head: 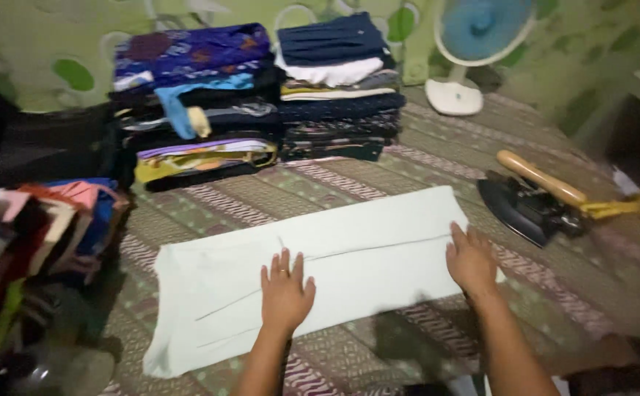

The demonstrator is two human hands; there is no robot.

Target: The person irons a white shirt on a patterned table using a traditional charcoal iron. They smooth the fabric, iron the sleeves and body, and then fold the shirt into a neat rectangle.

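1. A pale, long folded cloth lay flat on a patterned mat with brown and green stripes, stretched from the lower left to the upper right.
2. The left hand rested palm down on the middle of the cloth, near its lower edge. Its fingers were spread and it gripped nothing.
3. The right hand pressed flat on the right end of the cloth, fingers open and pointing away from the person. It also held nothing.
4. A dark iron with a light wooden handle stood on the mat to the right of the cloth, near it but not touching. A yellow cord went from it toward the right edge.
5. Behind the cloth were two stacks of folded clothes, mostly dark blue, black and purple, standing side by side.
6. A small white fan with a blue centre stood behind the stacks on the right.
7. At the left edge there was another pile of clothes in pink, blue and white.
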